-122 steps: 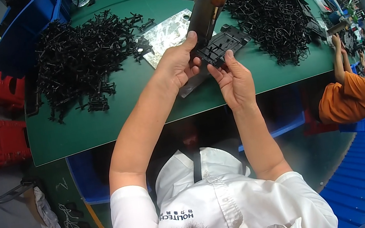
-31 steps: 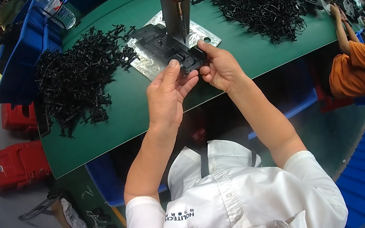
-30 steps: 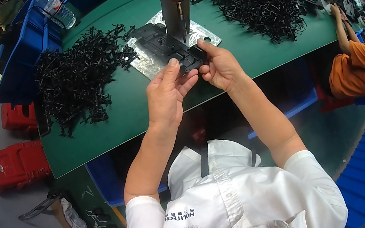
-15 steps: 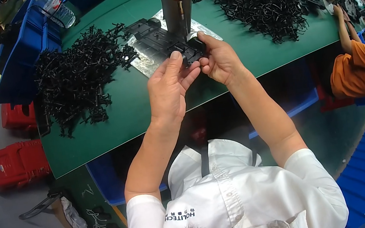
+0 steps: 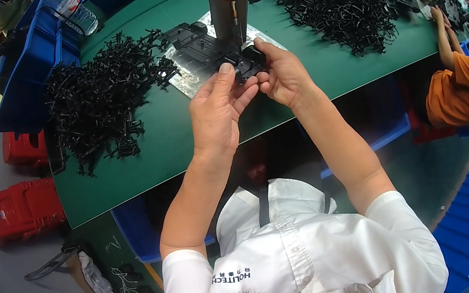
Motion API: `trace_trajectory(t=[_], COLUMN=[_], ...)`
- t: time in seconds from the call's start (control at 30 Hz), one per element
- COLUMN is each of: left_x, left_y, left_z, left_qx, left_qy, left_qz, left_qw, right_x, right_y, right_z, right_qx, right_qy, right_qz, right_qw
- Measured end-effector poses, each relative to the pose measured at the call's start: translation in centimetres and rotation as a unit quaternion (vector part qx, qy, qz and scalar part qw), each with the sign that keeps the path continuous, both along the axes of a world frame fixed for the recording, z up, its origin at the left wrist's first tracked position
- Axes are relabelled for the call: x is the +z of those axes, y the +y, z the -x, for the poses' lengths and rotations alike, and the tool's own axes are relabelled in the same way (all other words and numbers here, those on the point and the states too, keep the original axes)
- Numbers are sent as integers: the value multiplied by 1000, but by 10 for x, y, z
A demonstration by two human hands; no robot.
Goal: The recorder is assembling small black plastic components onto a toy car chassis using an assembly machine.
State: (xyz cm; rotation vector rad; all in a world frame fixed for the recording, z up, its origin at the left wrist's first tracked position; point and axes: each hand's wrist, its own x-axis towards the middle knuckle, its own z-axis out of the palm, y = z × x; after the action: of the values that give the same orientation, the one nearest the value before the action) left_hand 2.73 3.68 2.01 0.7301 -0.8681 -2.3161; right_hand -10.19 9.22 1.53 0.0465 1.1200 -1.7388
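Note:
A flat black plastic part (image 5: 196, 49) with raised ribs lies across a shiny metal plate (image 5: 185, 79) on the green table. My left hand (image 5: 216, 107) grips its near end, thumb on top and fingers curled beneath. From the other side my right hand (image 5: 283, 74) pinches the same end, forefinger and thumb closed on it. Just beyond my fingers, the thin tip of an upright grey machine (image 5: 224, 15) points down at the part. Whether the tip touches it, I cannot tell.
Heaps of small black plastic pieces lie at left (image 5: 100, 101) and right (image 5: 331, 0). A blue bin (image 5: 41, 64) and a water bottle (image 5: 72, 12) stand at the far left. Red stools (image 5: 22, 210) are beside the table. A person in orange (image 5: 461, 87) works at the right.
The black part and both hands have barely shifted. My grip looks the same.

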Motion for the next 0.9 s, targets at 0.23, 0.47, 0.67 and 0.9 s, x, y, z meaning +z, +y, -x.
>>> trace_trajectory(t=[0.23,0.47,0.67,0.9], left_x=[2,3,3,3], left_y=[-1,-1,-1,-2], left_z=[0,0,1,2], left_qx=[4,5,6,0], left_qy=[-3,-1,1,1], left_qz=[2,4,2,2], left_qw=[1000,1000,1000,1000], right_x=[2,-4,-6,-5], right_y=[-1,-1,-2,-2], right_z=[0,5,6,6], right_qx=[0,16,14,11], right_qy=[2,0,-9,-7], right_qz=[-5,25,22,27], right_qw=[1000,1000,1000,1000])
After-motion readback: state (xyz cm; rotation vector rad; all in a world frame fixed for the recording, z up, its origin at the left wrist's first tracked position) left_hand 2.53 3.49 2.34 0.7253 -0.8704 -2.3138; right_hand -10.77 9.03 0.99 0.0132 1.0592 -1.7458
